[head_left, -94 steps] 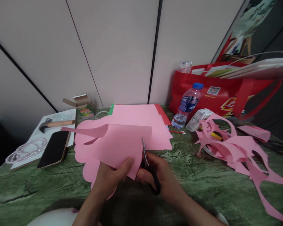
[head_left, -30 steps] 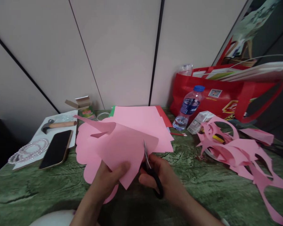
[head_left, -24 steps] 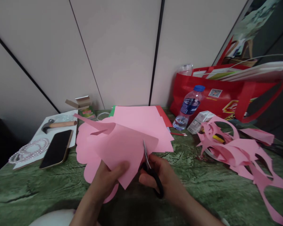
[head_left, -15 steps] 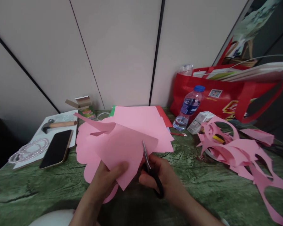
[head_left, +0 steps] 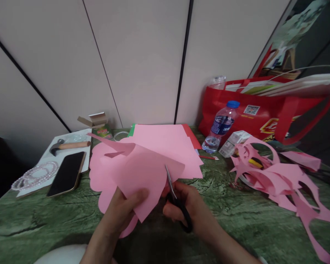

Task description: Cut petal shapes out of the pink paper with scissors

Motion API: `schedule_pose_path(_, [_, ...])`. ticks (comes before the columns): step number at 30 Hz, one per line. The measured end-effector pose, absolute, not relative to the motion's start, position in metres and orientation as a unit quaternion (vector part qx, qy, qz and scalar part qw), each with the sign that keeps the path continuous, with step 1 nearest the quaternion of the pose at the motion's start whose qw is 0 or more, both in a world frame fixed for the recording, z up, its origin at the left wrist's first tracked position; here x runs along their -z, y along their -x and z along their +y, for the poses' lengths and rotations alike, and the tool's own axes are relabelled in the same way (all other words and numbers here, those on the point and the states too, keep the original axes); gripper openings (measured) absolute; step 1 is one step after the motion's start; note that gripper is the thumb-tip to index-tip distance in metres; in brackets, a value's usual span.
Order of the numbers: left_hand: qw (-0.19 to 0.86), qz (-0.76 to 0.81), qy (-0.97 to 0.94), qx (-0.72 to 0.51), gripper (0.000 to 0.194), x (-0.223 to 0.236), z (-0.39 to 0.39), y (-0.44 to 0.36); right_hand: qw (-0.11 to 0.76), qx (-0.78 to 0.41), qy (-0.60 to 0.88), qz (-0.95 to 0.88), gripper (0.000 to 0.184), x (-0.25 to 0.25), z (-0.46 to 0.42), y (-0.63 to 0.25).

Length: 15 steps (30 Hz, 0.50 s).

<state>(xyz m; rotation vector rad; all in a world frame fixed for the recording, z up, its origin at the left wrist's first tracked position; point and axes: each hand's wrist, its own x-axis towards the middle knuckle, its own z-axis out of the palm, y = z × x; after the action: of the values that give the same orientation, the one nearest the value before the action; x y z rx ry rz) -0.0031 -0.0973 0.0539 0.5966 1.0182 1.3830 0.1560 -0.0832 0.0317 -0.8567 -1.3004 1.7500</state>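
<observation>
A partly cut sheet of pink paper (head_left: 145, 165) is held up over the table, its cut strip curling off at the left. My left hand (head_left: 126, 203) pinches its lower left part, thumb on top and the fingers hidden underneath. In my right hand (head_left: 188, 207) are black-handled scissors (head_left: 178, 201), with the fingers through the loops. Their blades lie at the sheet's right side, one showing above the paper. Below and behind the held sheet are scalloped pink paper shapes (head_left: 97, 172) and a stack of pink sheets (head_left: 165, 134).
On the left lie a hammer (head_left: 71, 145), a black phone (head_left: 67, 174) and a bead string (head_left: 35, 175). A water bottle (head_left: 218, 126), a small white box (head_left: 233, 143), a red bag (head_left: 253, 110) and pink paper scraps (head_left: 277, 176) are on the right. A pencil (head_left: 208, 157) lies behind my right hand.
Very little differs. The scissor blades have shifted slightly against the sheet's right side, and both hands keep their hold. The whole view has moved by a few pixels.
</observation>
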Motion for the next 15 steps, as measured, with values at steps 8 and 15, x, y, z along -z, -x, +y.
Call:
schedule_pose_path(8, [0.605, 0.435, -0.249, -0.619, 0.042, -0.0547, -0.0964, 0.0039, 0.388, -0.682, 0.355, -0.509, 0.024, -0.0322, -0.0824, -0.1545])
schedule_pose_path(15, [0.583, 0.437, -0.296, -0.618, 0.035, -0.0512, -0.0964, 0.0061, 0.408, -0.664, 0.365, -0.509, 0.022, -0.0327, -0.0844, -0.1532])
